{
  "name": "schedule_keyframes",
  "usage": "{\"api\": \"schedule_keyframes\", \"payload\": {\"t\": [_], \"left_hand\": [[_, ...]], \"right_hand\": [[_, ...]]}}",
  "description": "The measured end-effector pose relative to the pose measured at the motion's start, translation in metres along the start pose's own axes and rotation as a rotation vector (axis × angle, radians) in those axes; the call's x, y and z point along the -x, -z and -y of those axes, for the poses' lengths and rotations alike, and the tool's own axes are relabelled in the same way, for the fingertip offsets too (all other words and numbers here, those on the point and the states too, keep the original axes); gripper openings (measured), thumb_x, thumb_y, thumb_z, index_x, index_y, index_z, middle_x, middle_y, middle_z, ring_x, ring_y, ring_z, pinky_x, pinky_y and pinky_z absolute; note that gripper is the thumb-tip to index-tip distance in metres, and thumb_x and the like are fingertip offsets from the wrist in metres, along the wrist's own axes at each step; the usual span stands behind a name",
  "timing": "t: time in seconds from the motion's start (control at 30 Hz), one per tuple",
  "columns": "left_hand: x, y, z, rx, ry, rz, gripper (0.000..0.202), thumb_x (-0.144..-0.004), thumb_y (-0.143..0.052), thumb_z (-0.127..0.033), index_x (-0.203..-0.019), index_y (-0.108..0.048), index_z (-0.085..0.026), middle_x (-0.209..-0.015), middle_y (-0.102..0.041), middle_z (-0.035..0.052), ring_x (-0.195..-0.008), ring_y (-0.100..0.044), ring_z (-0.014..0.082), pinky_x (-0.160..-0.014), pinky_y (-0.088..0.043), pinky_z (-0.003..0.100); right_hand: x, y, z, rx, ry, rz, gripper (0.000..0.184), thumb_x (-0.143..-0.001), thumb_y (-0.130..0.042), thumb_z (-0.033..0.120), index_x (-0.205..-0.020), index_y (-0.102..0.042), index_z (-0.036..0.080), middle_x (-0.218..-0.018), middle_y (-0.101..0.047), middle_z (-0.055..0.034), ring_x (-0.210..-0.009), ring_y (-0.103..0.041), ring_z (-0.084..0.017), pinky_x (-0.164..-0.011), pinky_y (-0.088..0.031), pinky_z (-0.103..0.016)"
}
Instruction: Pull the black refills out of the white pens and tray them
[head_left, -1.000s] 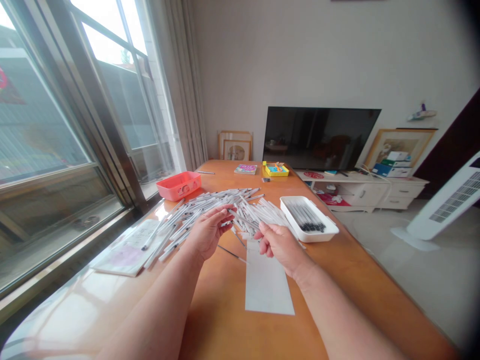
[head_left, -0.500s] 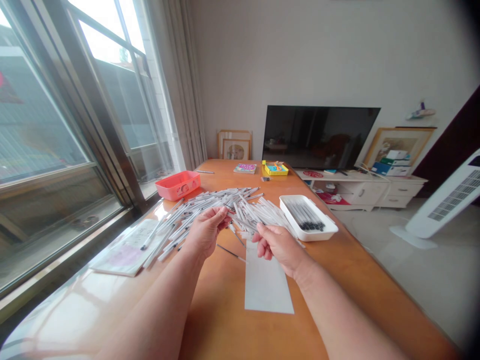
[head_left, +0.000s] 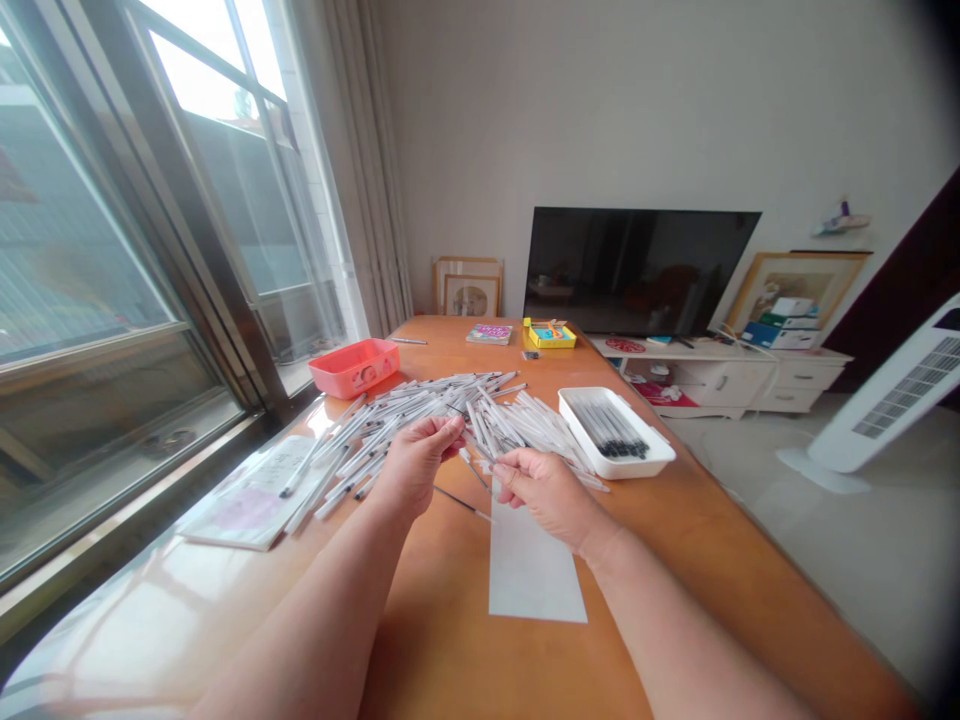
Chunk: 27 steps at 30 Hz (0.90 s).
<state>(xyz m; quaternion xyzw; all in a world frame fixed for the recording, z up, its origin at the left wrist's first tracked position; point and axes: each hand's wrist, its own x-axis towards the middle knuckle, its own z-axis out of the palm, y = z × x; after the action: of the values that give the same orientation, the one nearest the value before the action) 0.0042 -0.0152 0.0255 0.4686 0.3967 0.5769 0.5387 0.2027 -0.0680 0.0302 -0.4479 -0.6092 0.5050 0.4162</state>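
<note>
Left hand curled narrow over edge of pen refill heap; fingers hide whether anything held. Right hand narrowly pinched beside heap; hold also unclear.

Nothing legible. No print readable on the pens. Colored lettering on cover of paperback, too small to read. Same for print on yellow box. Faint handwriting-like lines on sheet of paper, blurred. Round emblem on coral plastic tub, unreadable. Labels on stacked boxes, also too small.
</note>
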Motion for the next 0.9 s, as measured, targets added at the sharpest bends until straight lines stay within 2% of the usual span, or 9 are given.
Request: {"api": "schedule_keyframes", "payload": {"t": [0.1,0.2,0.4,0.63,0.73,0.83,0.9], "left_hand": [[0.002,-0.002,-0.003,0.066,-0.013,0.062,0.026,-0.077,-0.081,-0.039,-0.082,-0.074,-0.015,-0.089,-0.072,0.0094,-0.075,-0.061,0.0139,-0.076,-0.048,0.028],[0.003,-0.003,-0.007,0.151,0.0,0.12,0.023,-0.08,-0.079,-0.036,-0.084,-0.073,-0.014,-0.095,-0.073,0.0101,-0.075,-0.061,0.0128,-0.076,-0.048,0.027],[0.005,-0.005,-0.013,0.264,0.071,0.184,0.021,-0.08,-0.079,-0.032,-0.087,-0.071,-0.014,-0.097,-0.075,0.0102,-0.086,-0.067,0.0159,-0.083,-0.05,0.028],[0.006,-0.005,-0.014,0.186,0.06,0.211,0.025,-0.083,-0.076,-0.037,-0.093,-0.074,-0.014,-0.099,-0.074,0.0105,-0.088,-0.067,0.0171,-0.084,-0.05,0.029],[0.004,0.002,-0.017,0.077,0.008,0.115,0.038,-0.083,-0.073,-0.047,-0.103,-0.074,-0.014,-0.104,-0.074,0.0128,-0.093,-0.067,0.0203,-0.085,-0.05,0.032],[-0.001,0.012,-0.021,-0.11,-0.061,-0.109,0.046,-0.081,-0.071,-0.055,-0.104,-0.072,-0.015,-0.101,-0.074,0.0122,-0.093,-0.067,0.0215,-0.079,-0.049,0.031],[-0.004,0.019,-0.022,-0.287,-0.064,-0.233,0.041,-0.081,-0.069,-0.052,-0.1,-0.071,-0.015,-0.095,-0.074,0.0104,-0.085,-0.066,0.0202,-0.072,-0.047,0.029]], "right_hand": [[0.002,-0.001,0.002,-0.063,-0.01,0.071,0.031,-0.089,-0.061,0.046,-0.08,-0.067,0.018,-0.071,-0.067,-0.0025,-0.069,-0.057,-0.014,-0.07,-0.044,-0.029],[0.004,0.0,0.006,-0.22,-0.022,0.166,0.034,-0.089,-0.063,0.045,-0.07,-0.066,0.016,-0.07,-0.065,-0.0043,-0.07,-0.055,-0.014,-0.065,-0.04,-0.027],[0.005,0.003,0.006,-0.519,-0.149,0.278,0.033,-0.086,-0.07,0.046,-0.092,-0.072,0.014,-0.065,-0.063,-0.002,-0.058,-0.051,-0.012,-0.06,-0.035,-0.027],[0.007,0.002,0.009,-0.497,-0.118,0.338,0.028,-0.088,-0.068,0.042,-0.095,-0.072,0.015,-0.067,-0.069,-0.0061,-0.063,-0.055,-0.015,-0.063,-0.038,-0.029],[0.006,0.006,0.01,-0.503,-0.113,0.252,0.027,-0.088,-0.067,0.039,-0.099,-0.072,0.015,-0.072,-0.071,-0.0074,-0.064,-0.056,-0.016,-0.064,-0.038,-0.029],[0.002,0.014,0.005,-0.524,-0.071,0.106,0.023,-0.086,-0.069,0.037,-0.094,-0.073,0.015,-0.082,-0.072,-0.0086,-0.07,-0.057,-0.016,-0.069,-0.041,-0.03],[-0.002,0.018,0.001,-0.516,-0.057,0.023,0.022,-0.082,-0.073,0.036,-0.091,-0.074,0.016,-0.085,-0.071,-0.0068,-0.071,-0.055,-0.015,-0.069,-0.04,-0.029]]}}
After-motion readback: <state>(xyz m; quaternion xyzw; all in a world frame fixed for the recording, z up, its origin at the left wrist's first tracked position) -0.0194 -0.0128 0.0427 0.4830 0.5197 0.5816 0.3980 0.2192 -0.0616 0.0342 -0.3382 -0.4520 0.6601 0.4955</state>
